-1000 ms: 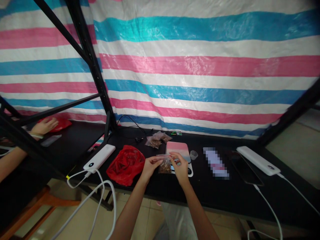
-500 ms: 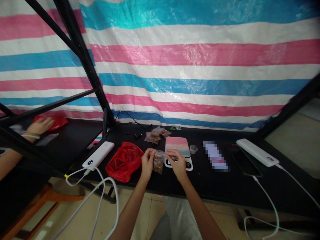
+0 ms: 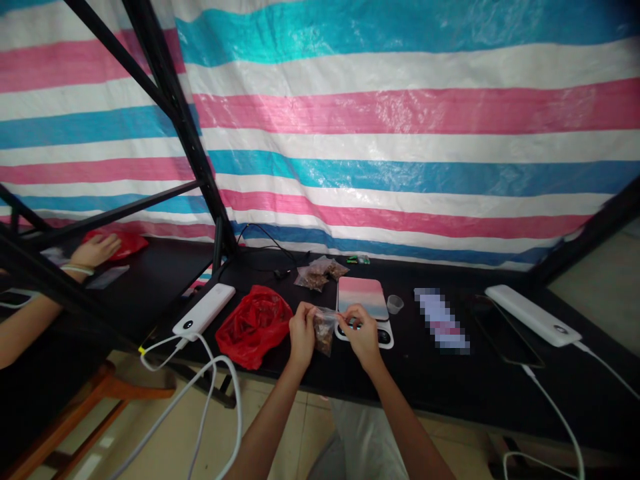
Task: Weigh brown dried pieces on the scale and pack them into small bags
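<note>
My left hand [image 3: 302, 330] and my right hand [image 3: 361, 331] both pinch the top edge of a small clear plastic bag [image 3: 324, 328] with brown bits in it, held just above the black table [image 3: 430, 380]. Right behind the hands lies a small scale with a pink-to-blue top [image 3: 363, 298]. A red plastic bag [image 3: 254, 322] lies open just left of my left hand. Several more small filled clear bags [image 3: 319, 273] lie at the back.
A small clear cup [image 3: 395, 304] stands right of the scale. White power banks [image 3: 203, 311] [image 3: 533, 315] with cables lie left and right, a dark phone [image 3: 501, 330] beside the right one. Another person's hand [image 3: 95, 251] rests on a red bag at far left. Black frame posts [image 3: 180, 127] rise at left.
My hands have come closer together along the top of the small bag, left fingers now closed on its edge. The view shifted slightly; the other person's hand stays on the red bag.
</note>
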`<action>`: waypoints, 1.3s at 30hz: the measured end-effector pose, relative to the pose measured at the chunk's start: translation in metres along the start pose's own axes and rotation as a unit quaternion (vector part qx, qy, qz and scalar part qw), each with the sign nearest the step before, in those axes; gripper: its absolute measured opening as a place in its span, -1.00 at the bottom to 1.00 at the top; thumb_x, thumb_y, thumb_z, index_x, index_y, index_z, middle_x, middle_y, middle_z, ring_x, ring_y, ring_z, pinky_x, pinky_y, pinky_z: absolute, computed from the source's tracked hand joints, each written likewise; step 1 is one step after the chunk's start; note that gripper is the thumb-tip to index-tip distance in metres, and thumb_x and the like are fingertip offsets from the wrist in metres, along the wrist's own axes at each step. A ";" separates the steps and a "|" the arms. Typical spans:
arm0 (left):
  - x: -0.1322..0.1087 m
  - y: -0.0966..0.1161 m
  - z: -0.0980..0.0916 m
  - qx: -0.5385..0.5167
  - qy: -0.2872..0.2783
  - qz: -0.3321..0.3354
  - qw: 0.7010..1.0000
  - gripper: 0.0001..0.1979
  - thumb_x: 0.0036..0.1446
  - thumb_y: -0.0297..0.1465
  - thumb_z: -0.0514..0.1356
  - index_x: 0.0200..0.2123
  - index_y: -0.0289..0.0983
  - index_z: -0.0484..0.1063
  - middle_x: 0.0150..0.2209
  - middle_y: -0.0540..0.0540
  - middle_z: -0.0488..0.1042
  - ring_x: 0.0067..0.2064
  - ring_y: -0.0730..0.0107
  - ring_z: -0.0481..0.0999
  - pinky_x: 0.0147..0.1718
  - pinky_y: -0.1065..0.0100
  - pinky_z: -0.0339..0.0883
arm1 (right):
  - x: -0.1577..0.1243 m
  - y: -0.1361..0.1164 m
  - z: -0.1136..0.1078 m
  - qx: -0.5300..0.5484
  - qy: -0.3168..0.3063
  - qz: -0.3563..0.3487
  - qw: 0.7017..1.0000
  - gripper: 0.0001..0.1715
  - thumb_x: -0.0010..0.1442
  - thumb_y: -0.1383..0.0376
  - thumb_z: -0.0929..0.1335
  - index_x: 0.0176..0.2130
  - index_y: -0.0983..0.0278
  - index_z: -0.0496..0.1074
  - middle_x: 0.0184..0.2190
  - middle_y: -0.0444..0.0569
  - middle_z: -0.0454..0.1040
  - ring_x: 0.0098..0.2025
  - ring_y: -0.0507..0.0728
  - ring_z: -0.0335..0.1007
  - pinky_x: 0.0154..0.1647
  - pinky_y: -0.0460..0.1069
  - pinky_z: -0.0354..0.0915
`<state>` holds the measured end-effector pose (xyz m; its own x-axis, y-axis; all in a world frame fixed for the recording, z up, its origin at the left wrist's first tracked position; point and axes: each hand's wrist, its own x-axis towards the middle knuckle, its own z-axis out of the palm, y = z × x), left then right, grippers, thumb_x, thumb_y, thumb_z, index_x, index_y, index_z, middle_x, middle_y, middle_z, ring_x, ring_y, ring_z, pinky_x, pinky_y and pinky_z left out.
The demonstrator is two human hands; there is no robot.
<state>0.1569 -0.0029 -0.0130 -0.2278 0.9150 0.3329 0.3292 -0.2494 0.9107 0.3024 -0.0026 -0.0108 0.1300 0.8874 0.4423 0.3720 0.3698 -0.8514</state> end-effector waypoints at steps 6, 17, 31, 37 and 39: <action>0.001 0.003 0.002 -0.118 -0.052 -0.016 0.992 -0.76 0.13 -0.22 0.05 -0.36 -0.30 0.32 -0.44 -0.03 0.43 -0.37 0.40 0.43 -0.37 0.43 0.28 | 0.001 0.001 0.000 0.022 -0.016 0.000 1.000 -0.78 0.03 0.18 0.35 -0.36 0.25 0.27 -0.47 -0.08 0.48 -0.49 0.04 0.38 -0.63 -0.13 0.14; 0.000 -0.002 0.003 -0.114 -0.086 -0.033 0.989 -0.79 0.02 -0.26 0.15 -0.41 -0.32 0.39 -0.49 -0.01 0.43 -0.43 0.42 0.42 -0.43 0.46 0.26 | -0.002 -0.004 0.000 0.013 -0.020 -0.003 1.000 -0.80 0.01 0.18 0.36 -0.41 0.26 0.33 -0.55 -0.12 0.45 -0.54 0.02 0.36 -0.63 -0.14 0.11; 0.000 0.003 0.003 -0.095 -0.094 -0.021 0.991 -0.80 -0.01 -0.27 0.19 -0.40 -0.31 0.41 -0.46 -0.03 0.48 -0.40 0.39 0.46 -0.40 0.44 0.31 | -0.003 -0.011 -0.003 -0.009 -0.034 -0.001 0.999 -0.78 0.03 0.25 0.34 -0.26 0.23 0.30 -0.44 -0.14 0.51 -0.48 0.03 0.39 -0.58 -0.12 0.14; -0.001 0.003 0.004 -0.118 -0.111 -0.021 0.987 -0.80 -0.06 -0.29 0.23 -0.42 -0.32 0.44 -0.44 -0.06 0.50 -0.39 0.37 0.49 -0.38 0.42 0.35 | -0.003 -0.008 -0.003 -0.004 -0.027 0.012 1.000 -0.79 0.00 0.23 0.37 -0.32 0.23 0.30 -0.49 -0.15 0.51 -0.47 0.05 0.41 -0.58 -0.12 0.13; -0.002 0.004 0.003 -0.114 -0.104 -0.017 0.988 -0.81 -0.05 -0.29 0.22 -0.41 -0.32 0.45 -0.44 -0.07 0.51 -0.39 0.37 0.49 -0.37 0.42 0.36 | -0.003 -0.008 -0.002 0.001 -0.023 0.012 1.000 -0.80 -0.01 0.24 0.37 -0.34 0.23 0.30 -0.51 -0.15 0.50 -0.48 0.05 0.41 -0.58 -0.12 0.13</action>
<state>0.1618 -0.0048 -0.0107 -0.0347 0.9636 0.2650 0.1051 -0.2602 0.9598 0.3010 -0.0091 -0.0052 0.0961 0.9075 0.4090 0.3683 0.3493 -0.8616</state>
